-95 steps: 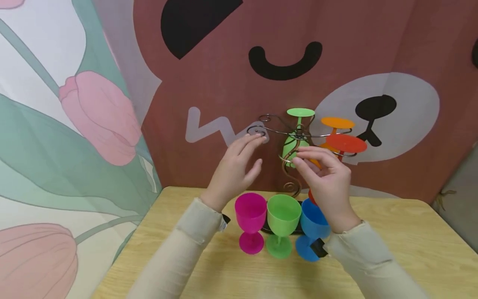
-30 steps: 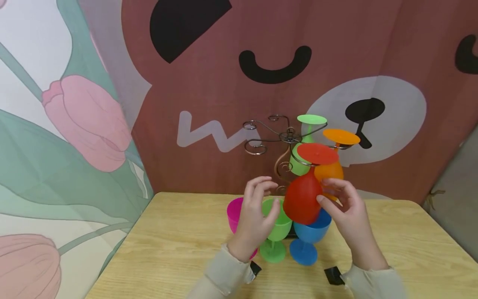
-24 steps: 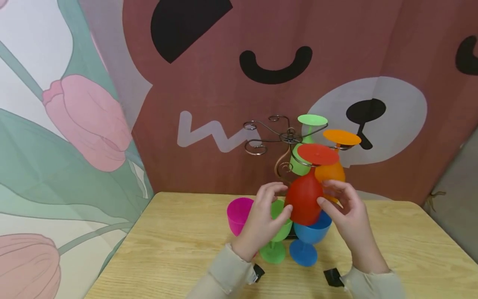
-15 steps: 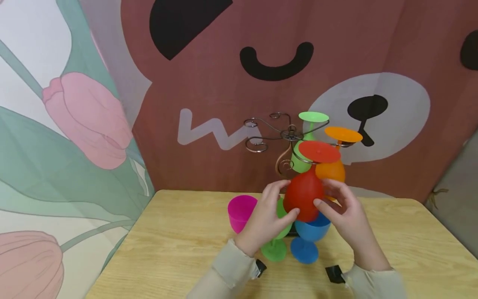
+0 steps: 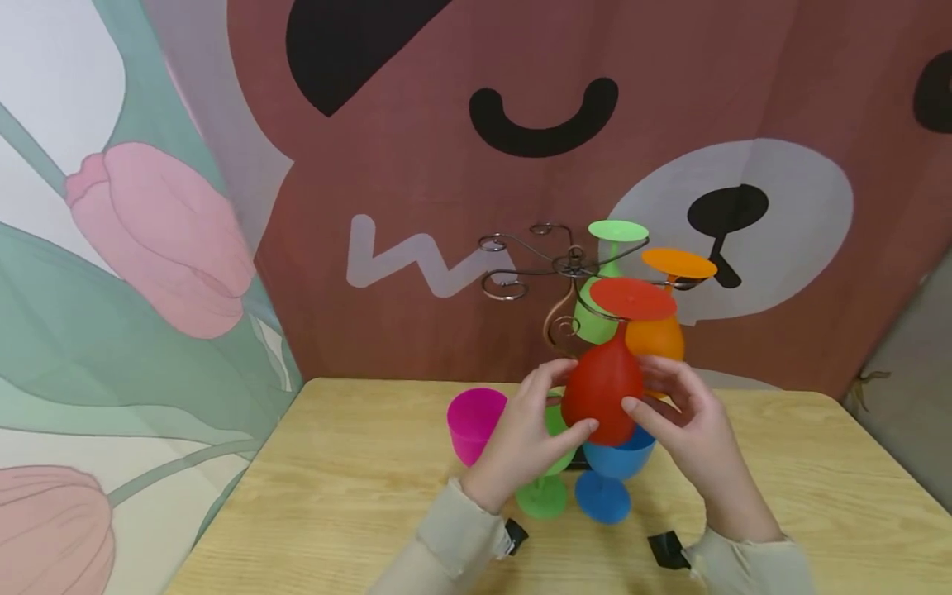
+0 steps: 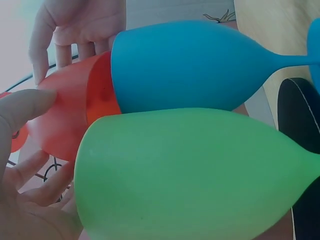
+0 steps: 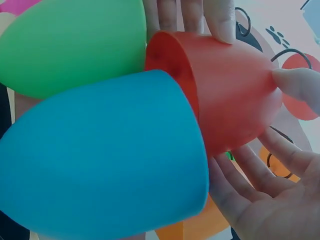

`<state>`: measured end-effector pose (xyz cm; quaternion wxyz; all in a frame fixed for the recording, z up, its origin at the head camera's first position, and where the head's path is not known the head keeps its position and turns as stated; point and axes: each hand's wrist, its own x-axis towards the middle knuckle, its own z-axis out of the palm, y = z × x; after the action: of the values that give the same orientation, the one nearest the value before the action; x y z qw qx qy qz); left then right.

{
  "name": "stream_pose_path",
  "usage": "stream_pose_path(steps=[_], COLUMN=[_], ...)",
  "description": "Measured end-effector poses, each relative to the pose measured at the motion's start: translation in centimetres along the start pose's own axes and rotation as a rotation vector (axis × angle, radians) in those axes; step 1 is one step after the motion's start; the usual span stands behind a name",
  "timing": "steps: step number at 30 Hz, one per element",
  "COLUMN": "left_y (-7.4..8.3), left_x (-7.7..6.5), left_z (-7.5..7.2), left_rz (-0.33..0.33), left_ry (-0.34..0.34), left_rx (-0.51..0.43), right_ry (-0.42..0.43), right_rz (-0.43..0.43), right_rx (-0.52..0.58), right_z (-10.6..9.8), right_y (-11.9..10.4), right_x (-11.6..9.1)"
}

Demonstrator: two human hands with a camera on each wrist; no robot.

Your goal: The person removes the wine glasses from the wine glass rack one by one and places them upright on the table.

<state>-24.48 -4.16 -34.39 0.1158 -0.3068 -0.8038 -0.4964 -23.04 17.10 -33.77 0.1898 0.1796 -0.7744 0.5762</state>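
Note:
A red goblet (image 5: 604,388) hangs upside down by its foot from a curled arm of the metal goblet rack (image 5: 574,264). My left hand (image 5: 530,431) holds its bowl from the left, thumb in front and fingers reaching behind. My right hand (image 5: 695,434) holds the other side, its thumb (image 7: 300,86) pressing near the stem end of the bowl. Close beneath the red rim stand a blue goblet (image 6: 195,70) and a green goblet (image 6: 195,170), both upright. A magenta goblet (image 5: 472,423) stands left of them, partly covered by my left hand.
An orange goblet (image 5: 656,335) and a light green goblet (image 5: 593,318) hang upside down on neighbouring rack arms. Three other curled arms to the left bear nothing. The wooden table (image 5: 357,463) ends at a patterned cloth backdrop (image 5: 416,165).
The rack has turned, bringing the red goblet to the front. My right hand has left the rack arm for its bowl, and my left hand has moved right onto it.

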Motion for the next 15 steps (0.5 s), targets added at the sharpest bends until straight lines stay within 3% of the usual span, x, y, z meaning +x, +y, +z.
stream_pose_path(steps=[9,15], left_y=[-0.58,-0.44], left_x=[-0.55,-0.71], left_z=[0.37,0.23], left_rz=[0.058,0.057], left_ry=[0.038,0.038], left_rx=[-0.024,-0.036], right_ry=[-0.002,0.01], right_rz=[-0.005,-0.021], right_rx=[0.021,0.02], right_z=[-0.2,-0.09], right_y=[-0.27,-0.31], right_x=[-0.01,-0.03])
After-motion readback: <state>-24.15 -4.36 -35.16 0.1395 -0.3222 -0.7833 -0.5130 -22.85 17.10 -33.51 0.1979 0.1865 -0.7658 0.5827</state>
